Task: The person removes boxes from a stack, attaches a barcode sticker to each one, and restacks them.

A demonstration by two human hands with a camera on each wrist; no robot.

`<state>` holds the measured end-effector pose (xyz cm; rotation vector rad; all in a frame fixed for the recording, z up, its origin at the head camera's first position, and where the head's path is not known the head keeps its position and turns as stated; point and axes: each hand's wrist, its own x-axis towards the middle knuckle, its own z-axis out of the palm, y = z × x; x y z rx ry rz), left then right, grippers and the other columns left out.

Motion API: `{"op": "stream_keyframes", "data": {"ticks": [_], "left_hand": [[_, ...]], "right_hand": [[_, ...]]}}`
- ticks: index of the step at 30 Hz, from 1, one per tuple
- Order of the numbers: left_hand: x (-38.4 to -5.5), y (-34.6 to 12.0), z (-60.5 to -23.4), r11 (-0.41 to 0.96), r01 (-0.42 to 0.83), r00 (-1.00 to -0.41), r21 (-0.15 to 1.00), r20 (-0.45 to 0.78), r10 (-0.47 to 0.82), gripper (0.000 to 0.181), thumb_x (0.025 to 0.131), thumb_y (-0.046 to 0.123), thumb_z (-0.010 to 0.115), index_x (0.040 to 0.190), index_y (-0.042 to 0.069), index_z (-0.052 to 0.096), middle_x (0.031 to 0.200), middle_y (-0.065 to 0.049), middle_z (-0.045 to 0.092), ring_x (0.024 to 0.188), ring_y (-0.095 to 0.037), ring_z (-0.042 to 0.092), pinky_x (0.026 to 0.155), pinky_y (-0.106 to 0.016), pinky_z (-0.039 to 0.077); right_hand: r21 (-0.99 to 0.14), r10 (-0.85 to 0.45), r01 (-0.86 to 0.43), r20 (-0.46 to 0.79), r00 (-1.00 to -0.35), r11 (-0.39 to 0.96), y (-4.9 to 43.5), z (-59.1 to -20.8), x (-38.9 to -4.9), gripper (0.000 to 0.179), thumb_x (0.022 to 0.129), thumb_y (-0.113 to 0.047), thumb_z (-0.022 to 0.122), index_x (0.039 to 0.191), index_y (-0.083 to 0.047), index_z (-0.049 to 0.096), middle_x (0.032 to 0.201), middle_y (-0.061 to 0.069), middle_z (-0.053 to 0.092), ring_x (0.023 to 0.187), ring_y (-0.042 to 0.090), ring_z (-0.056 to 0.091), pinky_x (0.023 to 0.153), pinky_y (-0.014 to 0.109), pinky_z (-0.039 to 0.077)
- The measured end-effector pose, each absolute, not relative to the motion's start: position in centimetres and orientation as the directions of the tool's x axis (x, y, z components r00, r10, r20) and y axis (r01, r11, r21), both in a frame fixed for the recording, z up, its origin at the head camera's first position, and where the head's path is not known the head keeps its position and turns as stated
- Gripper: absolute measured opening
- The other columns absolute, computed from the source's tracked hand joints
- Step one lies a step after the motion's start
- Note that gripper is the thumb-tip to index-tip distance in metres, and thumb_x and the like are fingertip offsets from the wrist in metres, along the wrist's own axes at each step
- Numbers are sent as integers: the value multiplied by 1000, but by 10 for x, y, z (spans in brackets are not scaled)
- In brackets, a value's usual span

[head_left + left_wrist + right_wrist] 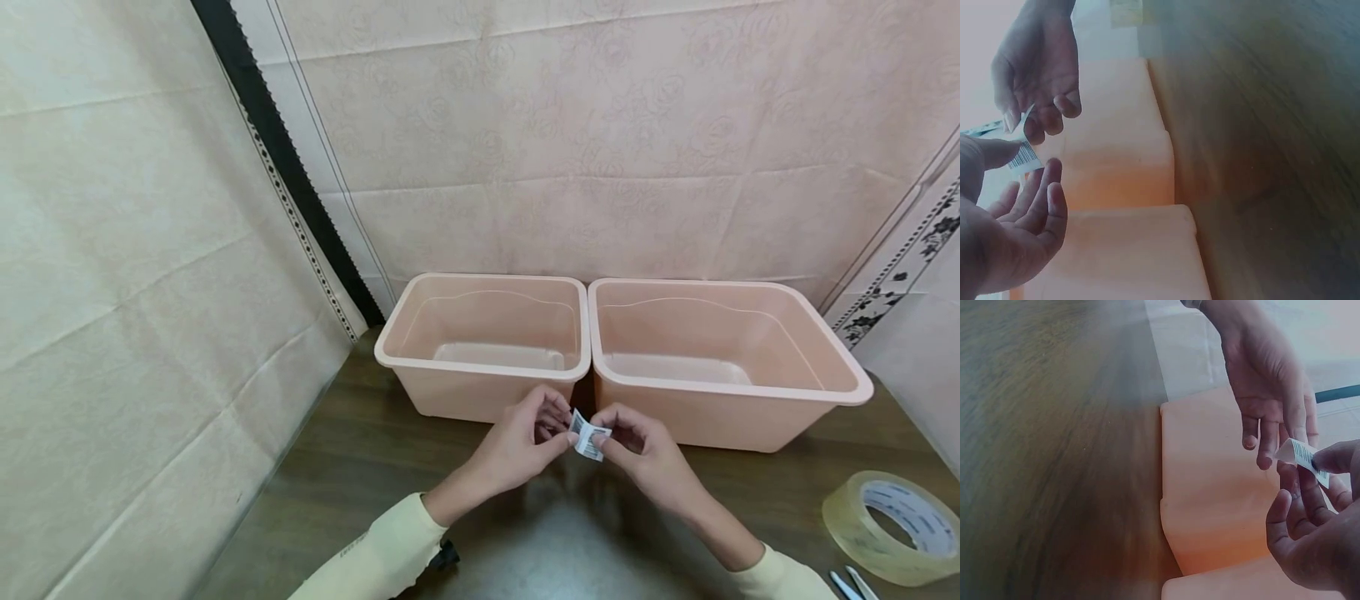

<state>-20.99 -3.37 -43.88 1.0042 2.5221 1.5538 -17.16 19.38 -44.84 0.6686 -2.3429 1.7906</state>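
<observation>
A barcode label (587, 438), pinched
Left hand (517, 442) and right hand (651, 460), close together, grip it above the desk (337, 483), before two bins (480, 396) at the far edge; tape (846, 518) lies near the right edge.

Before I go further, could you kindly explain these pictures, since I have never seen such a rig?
There is no machine here, just a person's bare left hand and right hand. The wide picture comes from a camera worn on the head; the other two come from cameras on each wrist. Both hands hold a small label printed with a barcode. On the brown table stand a left bin and a right bin, both pinkish, side by side. A roll of clear tape lies at the right, near two slim tips cut off by the frame.
</observation>
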Motion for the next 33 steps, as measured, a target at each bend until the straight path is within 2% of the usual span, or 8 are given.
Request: {"op": "stream_keyframes", "data": {"ticks": [8,13,19,24,33], "left_hand": [[-205,-31,-436,311,647,-727,696,438,529,16,98,15,76,107,16,63,100,3,70,87,-1,66,77,-16,58],[-205,-30,-436,322,665,-716,674,454,530,12,99,17,76,104,17,64,97,6,69,84,1,63,75,-16,58],[-203,-29,-434,335,640,-737,692,427,524,15,98,16,76,106,16,64,98,3,71,84,2,64,76,-19,60],[-200,-28,-431,340,593,-770,730,390,505,21,96,17,79,109,14,64,99,0,73,85,1,67,78,-19,61],[-199,-27,-430,348,568,-787,745,369,495,25,94,21,81,111,15,65,103,0,76,91,1,72,84,-24,63]], "right_hand": [[-891,-246,-393,338,-908,227,194,-446,-172,5,102,-6,67,107,-7,68,98,9,69,85,13,68,77,26,59],[-895,-230,-384,334,-914,228,193,-447,-173,6,101,-6,69,106,-6,68,97,8,70,83,12,68,75,26,60],[-897,-219,-359,308,-926,257,193,-447,-173,6,100,-10,72,105,-11,69,96,8,70,80,14,67,71,27,59],[-896,-223,-357,304,-926,264,193,-446,-172,7,100,-11,73,104,-14,70,96,6,70,82,15,68,73,28,60],[-893,-238,-380,324,-915,243,193,-446,-173,7,100,-10,72,105,-14,69,96,5,71,82,14,69,75,28,61]]}}
